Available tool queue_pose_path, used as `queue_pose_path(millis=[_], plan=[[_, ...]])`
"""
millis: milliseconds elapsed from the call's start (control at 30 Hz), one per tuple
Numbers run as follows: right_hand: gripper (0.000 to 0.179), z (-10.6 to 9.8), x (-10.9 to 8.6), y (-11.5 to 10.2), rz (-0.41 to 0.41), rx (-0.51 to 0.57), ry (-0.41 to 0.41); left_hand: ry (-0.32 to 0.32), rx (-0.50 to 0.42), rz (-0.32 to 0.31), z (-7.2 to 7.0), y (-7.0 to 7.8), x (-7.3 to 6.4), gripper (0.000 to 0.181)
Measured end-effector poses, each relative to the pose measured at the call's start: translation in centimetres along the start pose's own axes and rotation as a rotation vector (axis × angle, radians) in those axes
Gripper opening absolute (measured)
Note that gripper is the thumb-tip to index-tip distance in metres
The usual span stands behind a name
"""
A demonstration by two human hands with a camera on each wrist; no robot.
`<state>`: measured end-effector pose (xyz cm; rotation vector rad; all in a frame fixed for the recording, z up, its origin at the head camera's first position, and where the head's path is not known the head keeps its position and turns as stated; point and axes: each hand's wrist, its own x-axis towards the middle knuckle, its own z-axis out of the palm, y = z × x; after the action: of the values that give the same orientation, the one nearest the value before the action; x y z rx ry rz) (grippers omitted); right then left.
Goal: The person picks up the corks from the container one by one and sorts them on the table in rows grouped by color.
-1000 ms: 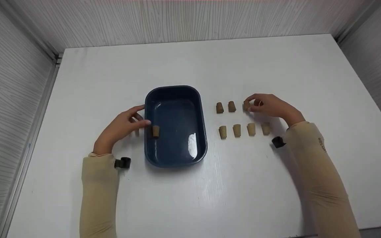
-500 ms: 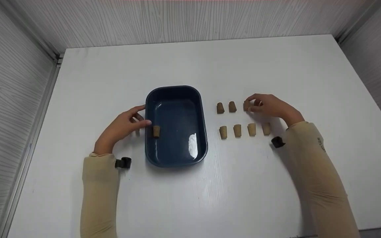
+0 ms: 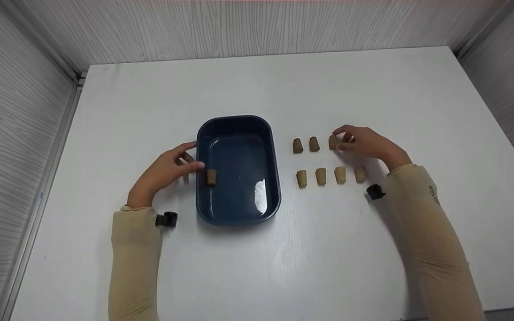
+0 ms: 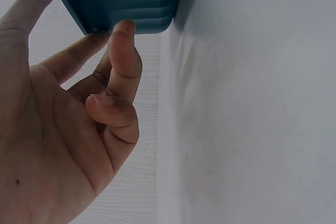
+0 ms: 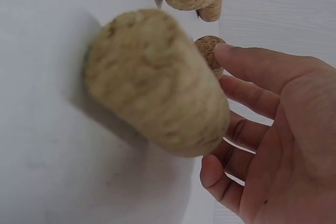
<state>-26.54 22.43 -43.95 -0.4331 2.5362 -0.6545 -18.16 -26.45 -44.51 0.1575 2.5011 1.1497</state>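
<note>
Tapered corks stand in two rows right of a dark blue rectangular dish point(image 3: 240, 218). In the upper row, my right hand point(image 3: 366, 141) holds the rightmost cork point(image 3: 333, 142) between thumb and index finger. The right wrist view shows the thumb against that brown cork point(image 5: 209, 51), with a paler cork point(image 5: 157, 85) large in front. My left hand point(image 3: 161, 171) rests its thumb and index finger on the dish's left rim; its other fingers hang loosely curled outside the wall, seen in the left wrist view. One cork point(image 3: 211, 177) is inside the dish near the left wall.
Two darker corks point(image 3: 298, 146) are left of the right hand. Several lighter corks point(image 3: 321, 176) form the nearer row, some close to the right wrist's black camera mount point(image 3: 376, 192). The white tabletop point(image 3: 239, 276) meets grey wood-grain panels point(image 3: 257, 29) at back and sides.
</note>
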Motion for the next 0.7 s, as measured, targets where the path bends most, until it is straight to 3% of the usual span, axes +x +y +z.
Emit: queue_pose_path(millis=[333, 700], plan=[[0.049, -1.2, -1.2, -0.3, 0.019, 0.028, 0.04, -0.006, -0.004, 0.003, 0.0, 0.0, -0.1, 0.078], [0.051, -2.5, -3.1, -1.4, -0.071, 0.017, 0.181, -0.01, -0.019, 0.017, -0.1, -0.1, -0.1, 0.079]])
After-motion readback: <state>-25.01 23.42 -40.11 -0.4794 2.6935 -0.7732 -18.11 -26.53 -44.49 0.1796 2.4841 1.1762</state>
